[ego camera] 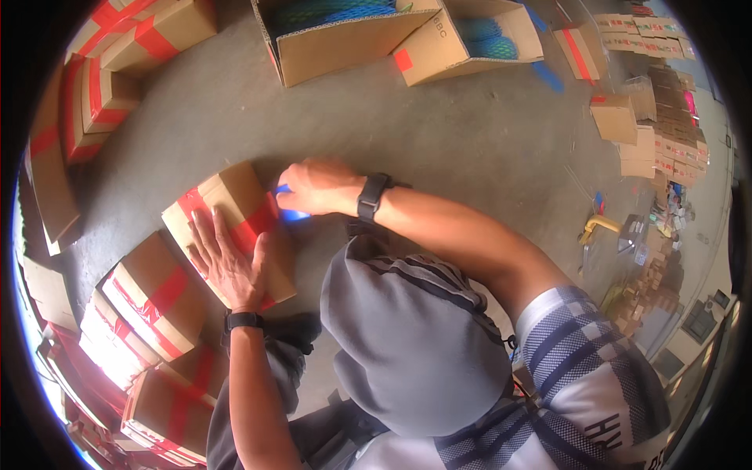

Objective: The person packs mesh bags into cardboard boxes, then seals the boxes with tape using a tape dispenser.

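Note:
A closed cardboard box [235,182] with red tape around it sits at the left of centre. On its top, fingers spread, rests my left hand [229,264], a black band at the wrist. My right hand [314,188], slightly blurred, is closed around a blue object [292,215] beside the box's right end, close to the red tape. Most of that object is hidden by the hand, so its kind cannot be told.
Red-taped boxes [155,294] stand at the lower left, and more [108,97] at the upper left. Ahead are open cardboard boxes [352,50] holding blue and green netting [493,48]. Stacked cartons [675,117] line the far right.

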Action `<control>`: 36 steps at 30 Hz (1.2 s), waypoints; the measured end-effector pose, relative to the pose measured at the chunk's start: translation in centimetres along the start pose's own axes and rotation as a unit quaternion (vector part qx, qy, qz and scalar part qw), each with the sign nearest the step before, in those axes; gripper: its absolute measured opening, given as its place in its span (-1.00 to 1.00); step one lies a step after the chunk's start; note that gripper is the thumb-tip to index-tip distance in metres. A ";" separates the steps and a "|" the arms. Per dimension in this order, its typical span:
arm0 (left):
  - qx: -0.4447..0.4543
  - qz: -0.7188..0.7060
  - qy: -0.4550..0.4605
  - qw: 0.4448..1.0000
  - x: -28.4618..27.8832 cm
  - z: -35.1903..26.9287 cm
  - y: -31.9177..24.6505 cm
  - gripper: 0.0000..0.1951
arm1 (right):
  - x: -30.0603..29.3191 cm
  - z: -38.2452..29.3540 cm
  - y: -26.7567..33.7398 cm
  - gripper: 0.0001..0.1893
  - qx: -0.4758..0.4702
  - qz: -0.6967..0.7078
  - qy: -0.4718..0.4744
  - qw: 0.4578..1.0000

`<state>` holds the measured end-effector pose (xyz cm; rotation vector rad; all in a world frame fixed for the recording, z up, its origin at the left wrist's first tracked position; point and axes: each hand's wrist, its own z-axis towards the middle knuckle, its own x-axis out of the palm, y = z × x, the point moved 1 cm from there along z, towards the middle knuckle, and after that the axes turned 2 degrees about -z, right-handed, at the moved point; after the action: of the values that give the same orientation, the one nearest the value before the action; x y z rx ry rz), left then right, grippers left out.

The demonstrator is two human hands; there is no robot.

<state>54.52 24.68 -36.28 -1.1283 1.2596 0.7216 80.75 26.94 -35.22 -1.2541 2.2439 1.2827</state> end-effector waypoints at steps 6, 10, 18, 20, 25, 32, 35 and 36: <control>-0.037 -0.065 0.006 0.997 -2.1 -0.1 0.9 0.30 | -2.6 -6.1 -3.9 -0.58 0.008 0.081 -0.101 0.992; -0.222 -0.079 0.044 0.971 -2.6 -1.8 1.6 0.50 | -4.3 -12.6 -7.4 -0.53 0.055 0.204 -0.106 0.972; -0.271 -0.143 0.022 0.952 -5.5 -2.0 2.2 0.47 | -0.1 -19.1 -11.5 -0.51 0.057 0.291 -0.124 0.947; -0.282 -0.159 0.049 0.945 -7.2 -2.1 3.0 0.40 | 0.2 -20.6 -11.5 -0.50 0.066 0.349 -0.154 0.922; -0.254 -0.178 0.061 0.949 -14.7 -3.2 4.7 0.30 | -0.3 -23.6 -13.3 -0.49 0.135 0.367 -0.163 0.906; -0.191 -0.101 0.012 0.976 -27.6 -9.2 8.4 0.23 | -0.6 -26.4 -15.0 -0.48 0.104 0.410 -0.207 0.882; -0.196 -0.073 -0.057 0.976 -32.5 -13.3 10.9 0.20 | -1.2 -27.8 -14.5 -0.47 0.103 0.386 -0.203 0.894; -0.198 -0.053 -0.074 0.976 -33.3 -14.6 12.5 0.22 | -1.2 -28.0 -15.0 -0.47 0.096 0.384 -0.209 0.894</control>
<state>30.93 20.32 -6.29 -1.4238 0.9439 0.9833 98.20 1.64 -27.06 0.0444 2.5027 1.3277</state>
